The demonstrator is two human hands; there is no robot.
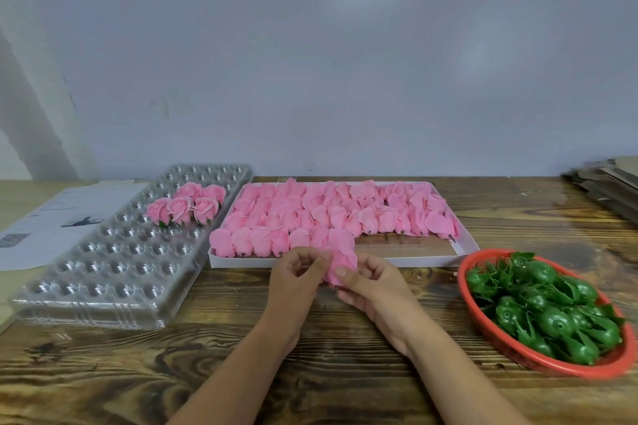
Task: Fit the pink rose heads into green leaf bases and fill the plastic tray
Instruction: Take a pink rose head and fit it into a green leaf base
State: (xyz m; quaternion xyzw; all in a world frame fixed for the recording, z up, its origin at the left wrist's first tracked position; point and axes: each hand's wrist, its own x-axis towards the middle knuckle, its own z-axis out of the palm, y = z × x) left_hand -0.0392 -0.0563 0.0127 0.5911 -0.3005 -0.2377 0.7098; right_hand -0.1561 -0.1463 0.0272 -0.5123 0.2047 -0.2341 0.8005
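Early days here! Five finished roses (186, 207) sit in the clear plastic tray (103, 286) over at ten o'clock, and nearly every other pocket is bare. The white box (466, 248) at twelve o'clock is packed with pink rose heads (328, 214), and the red basket (497, 345) at three o'clock brims with green leaf bases (552, 314). Dead centre, left hand (297, 272) and right hand (373, 286) both pinch one rose head (341, 260) between them above the table (138, 373); no base on it yet, I'd say. Long way to go.

A wooden table (310, 373) carries a plastic tray (103, 300), white box (466, 245), red basket (538, 360), papers (51, 217) and cardboard (607, 183).
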